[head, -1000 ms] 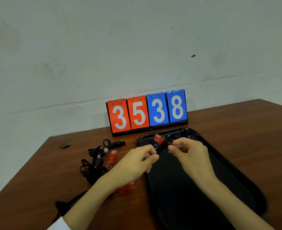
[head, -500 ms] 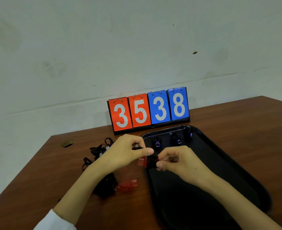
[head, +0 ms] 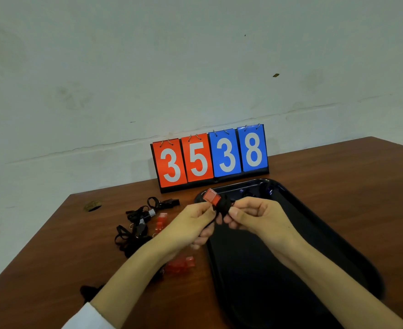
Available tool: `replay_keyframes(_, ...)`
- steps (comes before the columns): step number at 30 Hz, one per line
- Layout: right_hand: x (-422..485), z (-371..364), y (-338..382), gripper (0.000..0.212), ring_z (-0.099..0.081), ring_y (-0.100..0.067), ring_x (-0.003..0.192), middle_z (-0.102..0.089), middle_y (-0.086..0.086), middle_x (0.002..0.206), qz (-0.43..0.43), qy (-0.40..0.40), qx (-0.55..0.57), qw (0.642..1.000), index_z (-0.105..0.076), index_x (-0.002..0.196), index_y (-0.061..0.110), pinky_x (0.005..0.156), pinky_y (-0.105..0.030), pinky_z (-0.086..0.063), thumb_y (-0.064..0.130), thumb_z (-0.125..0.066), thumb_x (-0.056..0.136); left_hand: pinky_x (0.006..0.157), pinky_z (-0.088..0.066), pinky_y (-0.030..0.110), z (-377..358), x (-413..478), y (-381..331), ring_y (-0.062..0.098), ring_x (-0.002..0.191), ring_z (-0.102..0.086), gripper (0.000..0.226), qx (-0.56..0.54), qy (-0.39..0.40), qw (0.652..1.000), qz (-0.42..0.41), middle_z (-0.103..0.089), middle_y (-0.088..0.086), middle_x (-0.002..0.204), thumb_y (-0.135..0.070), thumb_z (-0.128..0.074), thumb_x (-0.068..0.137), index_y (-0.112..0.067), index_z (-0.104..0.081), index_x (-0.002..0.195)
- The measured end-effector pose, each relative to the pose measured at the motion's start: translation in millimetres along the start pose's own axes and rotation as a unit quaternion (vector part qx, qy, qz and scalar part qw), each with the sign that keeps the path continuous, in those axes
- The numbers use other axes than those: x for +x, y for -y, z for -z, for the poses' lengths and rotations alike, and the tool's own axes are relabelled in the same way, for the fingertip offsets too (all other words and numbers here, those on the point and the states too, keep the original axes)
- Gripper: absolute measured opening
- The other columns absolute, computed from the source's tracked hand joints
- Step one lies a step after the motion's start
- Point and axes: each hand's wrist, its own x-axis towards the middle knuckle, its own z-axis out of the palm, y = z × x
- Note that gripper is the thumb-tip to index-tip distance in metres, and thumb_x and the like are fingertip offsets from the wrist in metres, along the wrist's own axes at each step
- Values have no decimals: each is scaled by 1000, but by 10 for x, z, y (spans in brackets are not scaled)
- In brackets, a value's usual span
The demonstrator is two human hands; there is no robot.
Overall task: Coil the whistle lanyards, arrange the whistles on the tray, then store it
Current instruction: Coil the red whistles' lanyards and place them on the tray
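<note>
Coiling is part done: my left hand (head: 191, 224) and right hand (head: 255, 217) pinch a red whistle (head: 212, 197) and its cord over the tray (head: 338, 245), a few whistles (head: 255, 192) sit at its far end, and more whistles (head: 148, 222) wait uncoiled on the counter (head: 53, 245).

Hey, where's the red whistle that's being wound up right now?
Head view, centre: the red whistle is pinched between left hand and right hand, above the black tray's far left corner.

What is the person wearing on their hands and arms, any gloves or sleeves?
No gloves: the left hand and right hand are bare, with no rings, watch or bracelets in view. Both forearms are uncovered. A white sleeve cuff shows on the left arm near the bottom edge.
</note>
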Motion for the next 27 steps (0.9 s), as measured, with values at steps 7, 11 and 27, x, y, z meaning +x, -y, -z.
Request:
replay_keyframes(7, 24, -42, -152, 10, -66, -1, 72, -71, 6, 75, 23, -137, -202, 969, -69, 88, 23, 73, -15, -50, 15, -67, 81, 77, -48, 29, -147, 32, 86, 10, 86, -59, 25, 350, -81, 932, -53, -64, -1, 94, -29, -37, 99, -22, -61, 98)
replay_keyframes(11, 0, -53, -188, 10, -63, 3, 78, -68, 13, 77, 43, -157, -275, 948, -68, 90, 27, 79, -16, -49, 20, -68, 82, 80, -46, 26, -183, -15, -7, 8, 90, -56, 20, 407, -152, 896, -96, -59, -6, 96, -29, -47, 96, -21, -64, 102)
replay_keyframes(27, -52, -109, -222, 15, -63, -5, 78, -70, 8, 87, 173, -162, -398, 886, -70, 97, 20, 75, -18, -52, 22, -68, 82, 72, -54, 19, -136, 26, 2, 8, 75, -66, 30, 72, -294, 941, -153, -68, -2, 94, -10, -59, 88, -25, -61, 114)
